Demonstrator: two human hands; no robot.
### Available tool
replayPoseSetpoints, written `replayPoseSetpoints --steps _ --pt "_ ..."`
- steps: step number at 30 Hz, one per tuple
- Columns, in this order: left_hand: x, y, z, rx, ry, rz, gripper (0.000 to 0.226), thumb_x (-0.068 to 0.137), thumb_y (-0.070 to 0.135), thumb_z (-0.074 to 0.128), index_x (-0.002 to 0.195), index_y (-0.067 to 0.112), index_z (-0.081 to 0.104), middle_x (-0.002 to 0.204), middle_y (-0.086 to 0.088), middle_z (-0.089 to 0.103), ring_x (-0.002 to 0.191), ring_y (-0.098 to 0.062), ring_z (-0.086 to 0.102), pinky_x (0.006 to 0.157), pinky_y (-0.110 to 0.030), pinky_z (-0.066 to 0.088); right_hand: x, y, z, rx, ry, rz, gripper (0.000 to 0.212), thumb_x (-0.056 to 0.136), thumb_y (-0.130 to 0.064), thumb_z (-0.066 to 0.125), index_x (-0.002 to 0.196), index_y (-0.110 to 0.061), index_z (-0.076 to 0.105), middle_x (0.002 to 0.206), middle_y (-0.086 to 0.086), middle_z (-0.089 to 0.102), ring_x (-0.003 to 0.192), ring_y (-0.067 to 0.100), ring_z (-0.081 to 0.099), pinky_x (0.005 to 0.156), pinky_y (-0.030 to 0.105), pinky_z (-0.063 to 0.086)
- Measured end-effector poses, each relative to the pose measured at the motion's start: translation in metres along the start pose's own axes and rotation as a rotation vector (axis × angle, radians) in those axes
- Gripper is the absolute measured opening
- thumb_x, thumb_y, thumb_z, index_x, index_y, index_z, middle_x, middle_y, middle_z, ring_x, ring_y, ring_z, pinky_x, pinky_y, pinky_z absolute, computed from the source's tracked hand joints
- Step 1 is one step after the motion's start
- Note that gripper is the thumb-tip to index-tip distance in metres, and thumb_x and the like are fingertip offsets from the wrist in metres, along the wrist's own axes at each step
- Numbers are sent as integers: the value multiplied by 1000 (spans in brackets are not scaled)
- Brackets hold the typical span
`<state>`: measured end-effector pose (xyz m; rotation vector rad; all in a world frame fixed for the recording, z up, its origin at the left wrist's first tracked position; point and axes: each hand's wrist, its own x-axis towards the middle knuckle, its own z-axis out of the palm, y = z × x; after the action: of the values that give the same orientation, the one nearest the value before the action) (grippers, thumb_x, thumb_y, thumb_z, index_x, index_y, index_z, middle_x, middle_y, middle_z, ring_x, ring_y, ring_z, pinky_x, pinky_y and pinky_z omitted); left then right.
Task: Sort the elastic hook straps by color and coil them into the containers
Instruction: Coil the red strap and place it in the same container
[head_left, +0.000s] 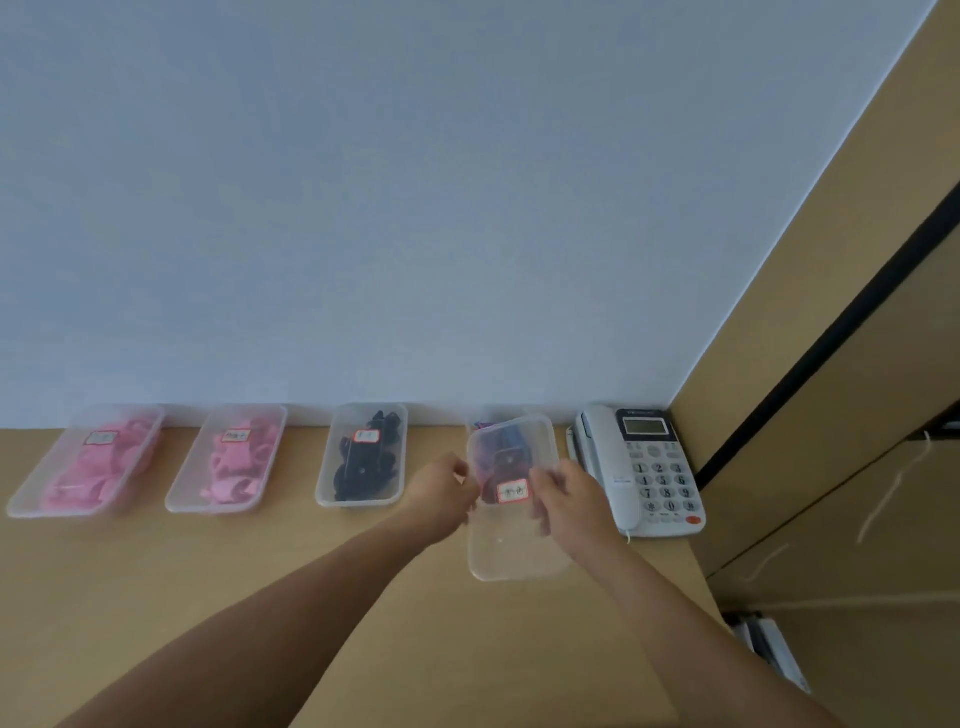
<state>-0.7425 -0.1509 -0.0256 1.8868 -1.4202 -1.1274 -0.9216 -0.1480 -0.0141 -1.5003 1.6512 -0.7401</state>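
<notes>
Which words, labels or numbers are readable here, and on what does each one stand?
"1 2 3 4 5 6 7 8 9 * 0 #": telephone keypad.
Print above the telephone display: too blurred.
Handwritten red-bordered labels on the left pink container, second pink container, black-strap container and right container: all too blurred.

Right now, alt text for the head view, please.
The left hand and right hand hold a clear container of dark straps beside a phone. Three more line the wall to its left: two of pink straps, one of black straps.
</notes>
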Motion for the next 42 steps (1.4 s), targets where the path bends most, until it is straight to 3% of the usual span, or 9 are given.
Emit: replayPoseSetpoints --steps 5,8,13,23,31,34,37,40,42 --pt "37 15 5 12 70 -27 14 92 26 57 80 19 57 79 -6 72 60 -17 67 59 -29 53 54 -2 -15 -189 4 -14 23 89 -39 61 100 -20 54 92 -8 60 85 17 59 69 31 39" --pt "59 19 13 111 122 -76 16 93 22 52 78 19 56 83 -7 71 76 -27 69 73 -39 57 85 2 -11 -209 -22 -46 23 90 -36 62 103 -20 50 90 -7 56 83 19 56 68 30 36" --pt "86 9 20 236 177 -153 13 95 27 50 85 22 57 86 -2 68 78 -22 63 67 -30 48 129 16 -1 -258 -101 -43 14 95 -37 55 90 -23 56 80 -11 59 78 17 57 60 28 32" --pt "111 -1 32 236 192 -230 13 93 26 53 96 19 63 92 -5 70 89 -28 64 78 -35 53 165 34 12 -330 -91 7 25 93 -43 55 88 -19 59 80 -4 63 73 19 55 53 25 30" --pt "115 -9 35 82 203 -269 16 95 26 55 106 17 62 79 7 59 83 -21 63 78 -37 56 166 45 17 -340 -64 54 21 93 -39 58 98 -19 56 86 -5 60 74 18 51 65 29 35" --pt "114 -8 37 134 216 -242 36 94 24 55 129 17 51 95 1 63 98 -26 63 87 -39 53 167 47 16 -323 -87 77 22 93 -39 59 99 -19 58 90 -3 62 78 19 52 68 30 38" --pt "112 -6 43 569 249 28 79 89 19 58 154 20 14 145 -4 38 133 -27 38 108 -38 37 165 48 16 -345 -81 62 22 94 -39 58 101 -18 58 89 -4 60 79 19 52 69 31 41" --pt "115 -1 53 910 124 311 67 94 20 51 153 11 19 160 -10 13 149 -30 6 120 -38 14 164 46 18 -374 -66 56 23 94 -39 58 102 -18 58 93 -2 64 84 22 58 68 30 40" --pt "117 1 63 945 24 265 61 101 24 35 153 2 15 163 -15 7 151 -30 -6 122 -38 6 164 46 18 -368 -66 58 24 93 -39 59 103 -18 58 95 -2 65 91 24 62 69 30 40"
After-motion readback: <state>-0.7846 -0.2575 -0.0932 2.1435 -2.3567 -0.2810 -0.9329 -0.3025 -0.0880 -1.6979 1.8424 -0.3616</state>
